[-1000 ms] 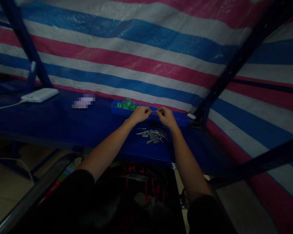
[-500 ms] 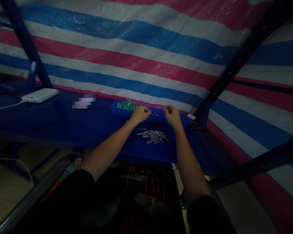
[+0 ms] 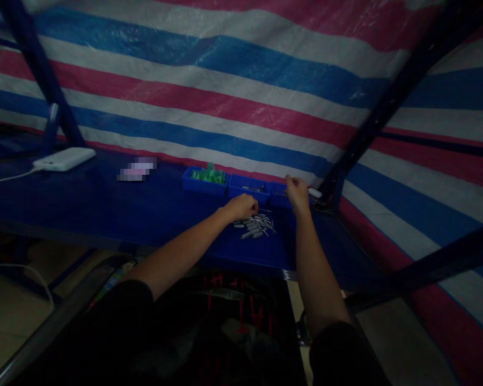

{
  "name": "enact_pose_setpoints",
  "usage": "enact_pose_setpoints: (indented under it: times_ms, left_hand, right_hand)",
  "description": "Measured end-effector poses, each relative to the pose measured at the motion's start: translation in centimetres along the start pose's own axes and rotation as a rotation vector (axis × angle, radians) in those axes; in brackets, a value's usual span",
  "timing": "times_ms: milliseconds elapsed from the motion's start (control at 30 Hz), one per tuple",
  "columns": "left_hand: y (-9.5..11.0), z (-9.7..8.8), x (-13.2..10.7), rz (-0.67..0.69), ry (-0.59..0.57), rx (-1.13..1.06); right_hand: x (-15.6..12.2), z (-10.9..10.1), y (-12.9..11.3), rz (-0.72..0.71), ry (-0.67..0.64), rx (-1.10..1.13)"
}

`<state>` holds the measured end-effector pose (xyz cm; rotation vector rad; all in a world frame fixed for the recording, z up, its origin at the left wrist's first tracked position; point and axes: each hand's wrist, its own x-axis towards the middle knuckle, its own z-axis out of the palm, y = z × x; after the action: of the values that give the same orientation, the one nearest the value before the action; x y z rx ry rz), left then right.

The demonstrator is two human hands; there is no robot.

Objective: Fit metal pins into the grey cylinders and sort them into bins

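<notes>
My left hand (image 3: 243, 204) is low over the table, fingers curled down at the far edge of a pile of thin metal pins (image 3: 263, 219) and grey cylindrical pieces (image 3: 253, 229). Whatever its fingertips grip is hidden. My right hand (image 3: 297, 192) is raised at the right blue bin (image 3: 279, 201), thumb and fingers pinched together. A faint thin line shows by its fingertips, too dim to name. Between the hands stands the middle blue bin (image 3: 247, 197) with a few small metal parts inside.
A left blue bin (image 3: 203, 187) holds green pieces (image 3: 209, 174). Farther left on the blue table (image 3: 145, 206) lie a blurred-out pink item (image 3: 137, 169) and a white device (image 3: 66, 158) with a cable. A small white object (image 3: 315, 192) lies right, beside a blue frame post (image 3: 338, 190). Striped sheeting hangs behind.
My left hand has moved down and slightly right, from the bins to the pile. My right hand has shifted right, from beside the middle bin to the right bin.
</notes>
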<state>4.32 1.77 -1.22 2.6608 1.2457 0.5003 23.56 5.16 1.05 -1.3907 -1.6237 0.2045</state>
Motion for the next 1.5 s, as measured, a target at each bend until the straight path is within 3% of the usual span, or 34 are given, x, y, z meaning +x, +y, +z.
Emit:
enact_pose_setpoints:
  times_ms: [100,300,633,800,1000,1133,1333,1500]
  left_hand:
    - [-0.1,-0.2,0.1,-0.025,-0.044,0.019]
    - [0.3,-0.5,-0.4,-0.088,-0.079,0.139]
    - [0.2,-0.9,-0.6,-0.161,-0.127,0.137]
    - [0.9,-1.1,-1.0,-0.189,-0.156,0.191]
    - [1.1,-0.7,-0.9,-0.263,-0.028,0.217]
    - [1.3,-0.5,-0.3,-0.328,-0.042,0.246]
    - [1.2,-0.8,-0.3,-0.272,-0.136,0.201]
    - [0.5,-1.6,-0.4,-0.226,-0.001,0.037]
  right_hand:
    - [-0.5,0.9,-1.1,0.034,-0.016,-0.017]
    - [-1.6,1.8,-3.1,-0.044,-0.255,-0.093]
    - [-2.4,2.1,-4.0,-0.113,-0.472,-0.149]
    - [-2.5,2.0,-4.2,-0.109,-0.495,-0.176]
    - [-2.4,1.8,-4.2,-0.104,-0.487,-0.187]
    - [-2.5,1.9,-4.3,-0.099,-0.48,-0.193]
    - [-2.5,1.9,-4.1,-0.117,-0.468,-0.168]
    - [-2.4,1.9,-4.2,-0.184,-0.509,-0.025]
